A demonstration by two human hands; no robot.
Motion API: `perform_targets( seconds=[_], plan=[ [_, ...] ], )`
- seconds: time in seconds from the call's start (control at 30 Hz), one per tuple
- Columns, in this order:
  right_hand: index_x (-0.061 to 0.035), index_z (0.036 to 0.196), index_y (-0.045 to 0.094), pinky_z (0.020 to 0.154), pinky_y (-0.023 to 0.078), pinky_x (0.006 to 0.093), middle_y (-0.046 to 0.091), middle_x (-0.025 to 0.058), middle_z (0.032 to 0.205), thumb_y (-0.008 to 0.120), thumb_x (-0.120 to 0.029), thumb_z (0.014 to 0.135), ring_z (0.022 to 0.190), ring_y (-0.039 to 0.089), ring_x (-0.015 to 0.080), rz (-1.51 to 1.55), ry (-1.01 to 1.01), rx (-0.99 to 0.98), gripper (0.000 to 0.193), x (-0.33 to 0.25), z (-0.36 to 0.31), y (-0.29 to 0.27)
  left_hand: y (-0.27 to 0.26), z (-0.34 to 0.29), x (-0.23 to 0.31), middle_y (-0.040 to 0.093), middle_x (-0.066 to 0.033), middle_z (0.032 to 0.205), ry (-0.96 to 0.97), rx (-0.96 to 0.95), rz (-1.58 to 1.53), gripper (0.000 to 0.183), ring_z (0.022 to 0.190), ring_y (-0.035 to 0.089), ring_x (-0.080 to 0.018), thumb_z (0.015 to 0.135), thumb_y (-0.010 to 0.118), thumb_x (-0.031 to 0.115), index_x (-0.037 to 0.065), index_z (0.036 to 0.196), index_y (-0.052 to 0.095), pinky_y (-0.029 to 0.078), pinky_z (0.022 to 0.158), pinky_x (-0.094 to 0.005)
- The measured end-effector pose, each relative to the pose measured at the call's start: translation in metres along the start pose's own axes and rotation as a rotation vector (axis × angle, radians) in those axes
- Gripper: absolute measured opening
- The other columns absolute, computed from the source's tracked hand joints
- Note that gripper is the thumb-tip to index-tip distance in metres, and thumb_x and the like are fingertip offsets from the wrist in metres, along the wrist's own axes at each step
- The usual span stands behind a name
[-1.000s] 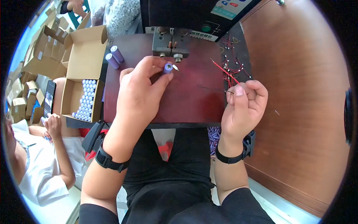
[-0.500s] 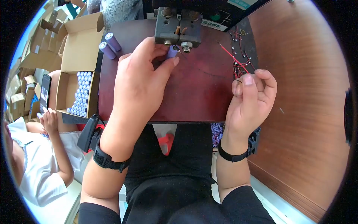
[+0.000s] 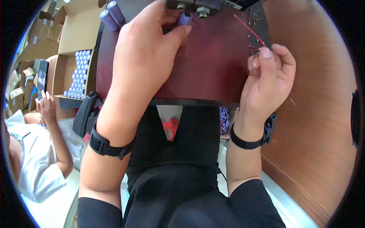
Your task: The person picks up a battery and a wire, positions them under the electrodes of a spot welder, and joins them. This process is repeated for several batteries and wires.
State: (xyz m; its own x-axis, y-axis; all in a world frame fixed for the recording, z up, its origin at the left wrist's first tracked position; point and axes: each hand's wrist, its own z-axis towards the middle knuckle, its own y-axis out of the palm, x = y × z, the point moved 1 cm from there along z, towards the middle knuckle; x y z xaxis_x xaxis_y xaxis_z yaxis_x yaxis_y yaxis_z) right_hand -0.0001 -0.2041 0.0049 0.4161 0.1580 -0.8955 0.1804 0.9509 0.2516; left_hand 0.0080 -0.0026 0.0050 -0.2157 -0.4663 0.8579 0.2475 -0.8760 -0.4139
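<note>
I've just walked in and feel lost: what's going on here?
The person's left hand grips a purple cylindrical cell close by a machine's metal block. The right hand pinches a red wire off to the right. Two more purple cells are at the upper left, near an open cardboard box partly filled with cells. Further left, a co-worker's hand is at a phone.

The dark red board [image 3: 213, 68] forms the work surface, and I see two purple cylindrical cells [image 3: 109, 20] standing side by side at its far left corner. The black tabletop [image 3: 68, 102] shows beyond the board's edges. It carries an open cardboard box [image 3: 63, 76] on the worker's left and thin red wires [image 3: 254, 48] on the right.
</note>
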Motion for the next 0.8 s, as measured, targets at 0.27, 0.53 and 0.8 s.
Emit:
perform_targets(
  seconds=[0.27,0.53,0.8],
  plan=[
    [0.0033,0.115,0.058,0.069,0.052,0.0245,0.071,0.0098,0.086,0.067,-0.006,0.098,0.074,0.067,0.0143,-0.144,0.063,-0.019,0.021,0.0,0.001,0.001,0.0,-0.002,-0.001,0.076,-0.0107,0.102,-0.031,-0.016,-0.019,0.027,0.095,0.072,-0.0167,0.09,0.074,0.014,-0.002,0.111,0.067,0.052,0.086,-0.0288],
    [0.0043,0.113,0.062,0.094,0.051,0.0277,0.075,0.0172,0.105,0.063,-0.012,0.102,0.098,0.07,0.0168,-0.247,0.12,-0.094,0.019,-0.003,0.002,0.005,-0.002,-0.008,-0.006,0.075,-0.0094,0.101,-0.022,-0.005,-0.051,0.03,0.095,0.07,-0.0139,0.09,0.076,0.013,-0.004,0.113,0.066,0.052,0.087,-0.0274],
    [0.0021,0.107,0.065,0.092,0.05,0.0276,0.073,0.0109,0.099,0.065,-0.012,0.101,0.094,0.069,0.0166,-0.257,0.026,-0.066,0.015,-0.008,-0.003,0.003,-0.022,-0.023,0.016,0.073,-0.0065,0.105,-0.178,-0.182,-0.045,0.031,0.095,0.067,-0.0123,0.094,0.071,0.011,-0.001,0.122,0.064,0.05,0.087,-0.0255]
  ],
)
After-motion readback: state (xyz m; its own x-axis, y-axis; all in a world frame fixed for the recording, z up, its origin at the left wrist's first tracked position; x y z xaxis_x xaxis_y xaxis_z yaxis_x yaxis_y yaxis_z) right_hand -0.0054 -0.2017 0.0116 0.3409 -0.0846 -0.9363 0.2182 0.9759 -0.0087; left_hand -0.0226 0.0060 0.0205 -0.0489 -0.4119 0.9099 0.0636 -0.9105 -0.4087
